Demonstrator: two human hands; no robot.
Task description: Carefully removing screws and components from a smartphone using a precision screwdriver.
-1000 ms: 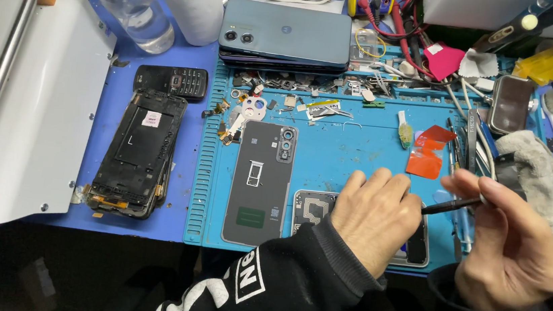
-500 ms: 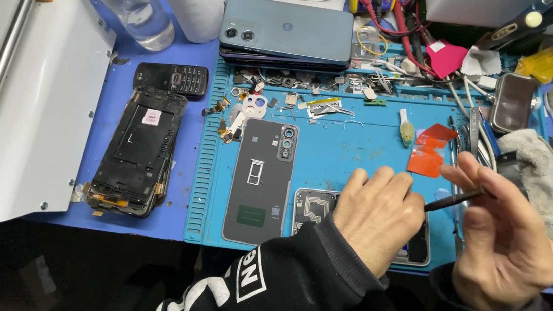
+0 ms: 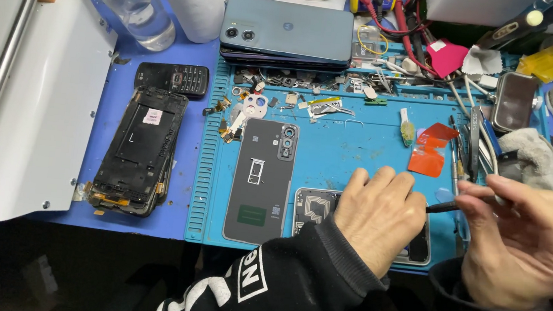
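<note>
My left hand [image 3: 379, 216] lies knuckles-up on an opened phone [image 3: 315, 210] at the front edge of the blue work mat [image 3: 351, 149], holding it down and hiding most of it. My right hand [image 3: 521, 250] pinches a thin black tool [image 3: 440, 206]. The tool's tip points left and reaches the fingers of my left hand over the phone's right part. A grey phone back cover [image 3: 262, 181] with a camera cut-out lies just left of the opened phone.
Small screws and parts [image 3: 282, 98] are scattered along the mat's top. Red film pieces [image 3: 429, 153] and tweezers [image 3: 473, 147] lie to the right, by a grey cloth [image 3: 545, 168]. A stripped black phone frame [image 3: 138, 149], keypad phone [image 3: 172, 78], stacked phones [image 3: 286, 36] and white machine [image 3: 18, 97] are nearby.
My right hand's fingers have shifted slightly on the black tool, and its tip stays by my left hand. My left hand has stayed on the phone.
</note>
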